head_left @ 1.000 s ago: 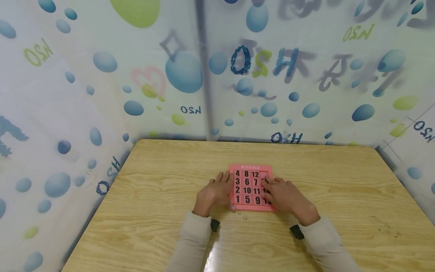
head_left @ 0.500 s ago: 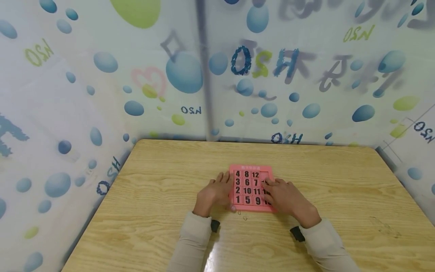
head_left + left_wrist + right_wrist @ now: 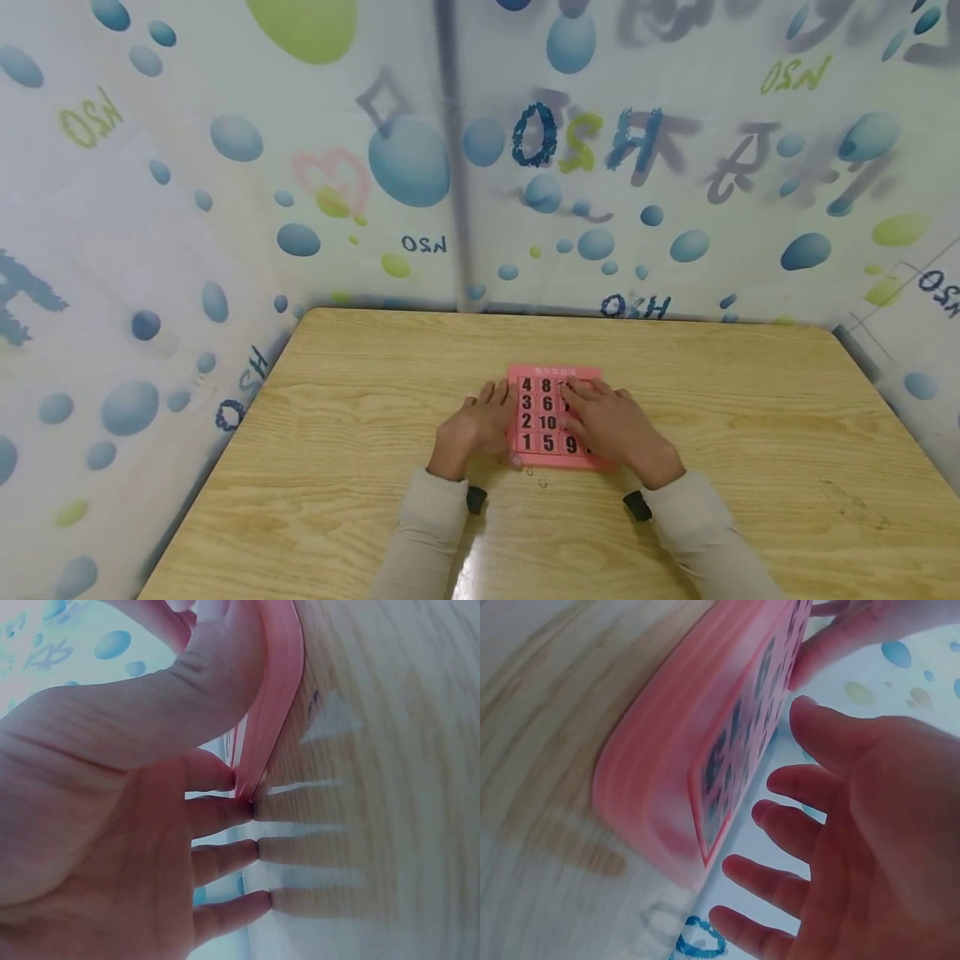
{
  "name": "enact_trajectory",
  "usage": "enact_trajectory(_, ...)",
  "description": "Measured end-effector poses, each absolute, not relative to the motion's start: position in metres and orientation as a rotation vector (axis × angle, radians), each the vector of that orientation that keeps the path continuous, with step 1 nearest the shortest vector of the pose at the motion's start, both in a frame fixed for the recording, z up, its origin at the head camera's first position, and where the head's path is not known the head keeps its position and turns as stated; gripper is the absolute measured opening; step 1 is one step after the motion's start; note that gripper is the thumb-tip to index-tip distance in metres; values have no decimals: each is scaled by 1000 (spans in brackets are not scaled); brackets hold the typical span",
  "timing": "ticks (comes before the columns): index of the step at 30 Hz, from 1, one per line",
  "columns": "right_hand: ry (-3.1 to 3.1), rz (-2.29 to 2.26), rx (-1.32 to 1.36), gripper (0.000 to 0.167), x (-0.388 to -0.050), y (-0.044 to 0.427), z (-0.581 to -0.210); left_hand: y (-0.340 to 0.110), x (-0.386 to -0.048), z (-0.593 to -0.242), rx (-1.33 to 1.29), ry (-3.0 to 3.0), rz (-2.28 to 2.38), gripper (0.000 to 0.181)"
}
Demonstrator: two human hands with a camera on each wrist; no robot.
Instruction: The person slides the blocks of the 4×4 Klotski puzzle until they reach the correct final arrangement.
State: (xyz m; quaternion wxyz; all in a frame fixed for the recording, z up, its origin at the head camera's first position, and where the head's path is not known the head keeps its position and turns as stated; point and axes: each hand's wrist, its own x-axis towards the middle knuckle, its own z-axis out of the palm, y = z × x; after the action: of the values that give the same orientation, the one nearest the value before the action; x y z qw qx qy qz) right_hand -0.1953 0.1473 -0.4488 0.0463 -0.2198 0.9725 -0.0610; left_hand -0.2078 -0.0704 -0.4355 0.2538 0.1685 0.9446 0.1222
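Note:
A pink number slide puzzle (image 3: 555, 461) lies flat on the wooden table, its black-numbered tiles in rows. My left hand (image 3: 474, 427) rests along its left side. In the left wrist view the thumb (image 3: 217, 682) bends against the frame (image 3: 279, 697) near a corner, while the straight fingers (image 3: 225, 861) stand with their tips on the table. Over the right half of the tiles spreads my right hand (image 3: 617, 427), hiding several numbers and the right column. The right wrist view shows its fingers (image 3: 765, 885) loosely extended beside the tile face (image 3: 731, 761); whether they touch it I cannot tell.
The table (image 3: 360, 383) reaches back to a wall (image 3: 337, 100) printed with blue and green drops. Side walls stand at left and right. Small marks (image 3: 543, 483) show on the tabletop just in front of the puzzle. Each wrist carries a dark camera mount (image 3: 638, 505).
My right hand has slid left across the puzzle, from the right column to over the third column, now covering the 12, 7 and 11. My left hand stays in place.

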Motion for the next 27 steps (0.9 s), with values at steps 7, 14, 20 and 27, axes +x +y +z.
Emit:
enact_trajectory(7, 2961, -117, -682, 56, -200, 141, -451, -69, -208, -435, 465, 2568, 307, 116)
enact_trajectory(14, 2961, -109, -679, 54, -201, 144, -451, -70, -208, -435, 459, 2576, 309, 118)
enact_trajectory(20, 2962, -96, -673, 52, -201, 148, -450, -69, -208, -435, 460, 2579, 297, 118)
enact_trajectory(27, 2947, -123, -650, 51, -201, 153, -448, -69, -207, -435, 453, 2580, 313, 118)
